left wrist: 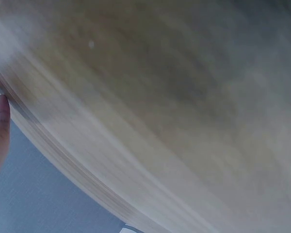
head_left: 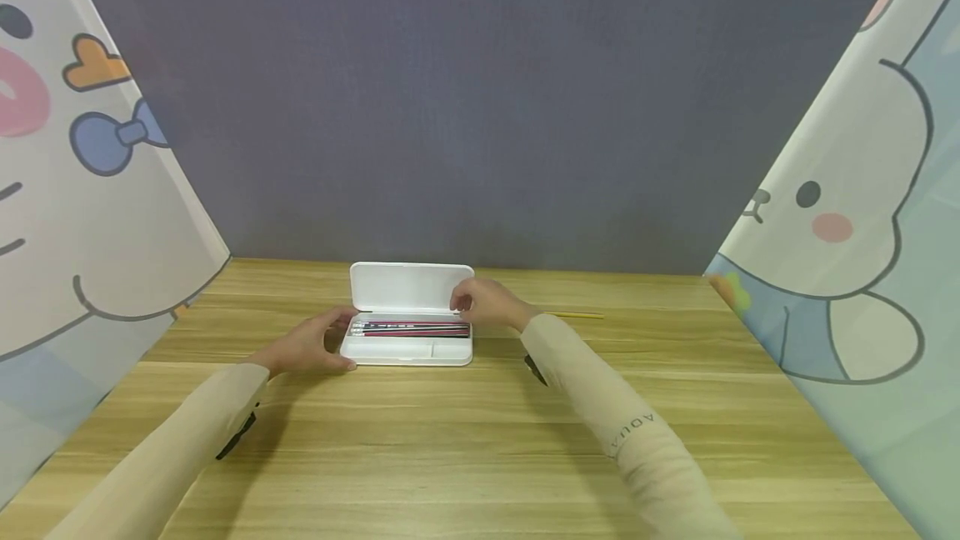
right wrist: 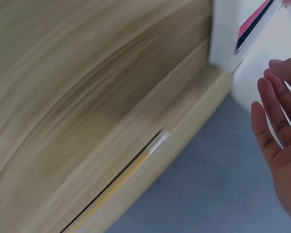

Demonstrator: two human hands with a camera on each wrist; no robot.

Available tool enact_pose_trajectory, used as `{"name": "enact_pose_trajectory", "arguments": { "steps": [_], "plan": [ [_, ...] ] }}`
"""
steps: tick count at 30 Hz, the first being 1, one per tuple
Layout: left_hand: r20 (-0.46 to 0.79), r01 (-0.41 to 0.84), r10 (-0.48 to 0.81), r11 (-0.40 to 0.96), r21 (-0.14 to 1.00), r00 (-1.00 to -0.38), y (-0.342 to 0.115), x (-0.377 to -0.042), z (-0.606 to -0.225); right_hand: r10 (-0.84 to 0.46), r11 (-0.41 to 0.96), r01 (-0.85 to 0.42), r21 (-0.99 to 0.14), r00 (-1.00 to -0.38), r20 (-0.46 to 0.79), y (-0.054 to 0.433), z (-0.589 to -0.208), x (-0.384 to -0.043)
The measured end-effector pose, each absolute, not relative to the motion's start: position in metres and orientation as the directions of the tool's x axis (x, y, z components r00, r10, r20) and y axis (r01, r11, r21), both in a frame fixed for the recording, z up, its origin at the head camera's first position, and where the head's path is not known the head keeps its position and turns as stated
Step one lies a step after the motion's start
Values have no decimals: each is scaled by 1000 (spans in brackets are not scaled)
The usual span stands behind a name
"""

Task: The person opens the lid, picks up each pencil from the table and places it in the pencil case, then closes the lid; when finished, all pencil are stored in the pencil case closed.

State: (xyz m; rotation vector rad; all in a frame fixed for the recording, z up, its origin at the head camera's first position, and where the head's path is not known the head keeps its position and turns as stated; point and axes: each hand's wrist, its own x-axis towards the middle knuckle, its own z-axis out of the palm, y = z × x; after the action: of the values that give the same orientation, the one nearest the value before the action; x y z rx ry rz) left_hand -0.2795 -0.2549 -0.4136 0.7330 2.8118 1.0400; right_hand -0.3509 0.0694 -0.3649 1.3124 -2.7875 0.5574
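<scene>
A white pencil case lies on the table with its lid raised at the back. Several pencils, striped dark and red, lie side by side in its rear compartment. At the case's left end, my left hand holds it between the thumb at the front corner and the fingers at the back; only fingers show at the edge of the left wrist view. My right hand is by the lid's right edge, fingers loosely bent, with nothing visible in them in the right wrist view.
A yellow pencil lies on the wooden table right of the case, partly behind the right forearm; its metal end shows in the right wrist view. A grey panel stands behind the table, with cartoon-printed cloths at both sides.
</scene>
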Motion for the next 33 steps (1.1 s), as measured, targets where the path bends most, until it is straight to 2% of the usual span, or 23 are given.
{"name": "enact_pose_trajectory", "arguments": {
  "steps": [18,33],
  "plan": [
    [127,425,464,624,656,-877,-256,-280,-413,-676,632,-683,-366,-717,170,158,-376,-358],
    [118,420,456,650,634,-882,-256,-280,-413,-583,718,-598,-356,-796,162,194,-389,-364]
  ]
}}
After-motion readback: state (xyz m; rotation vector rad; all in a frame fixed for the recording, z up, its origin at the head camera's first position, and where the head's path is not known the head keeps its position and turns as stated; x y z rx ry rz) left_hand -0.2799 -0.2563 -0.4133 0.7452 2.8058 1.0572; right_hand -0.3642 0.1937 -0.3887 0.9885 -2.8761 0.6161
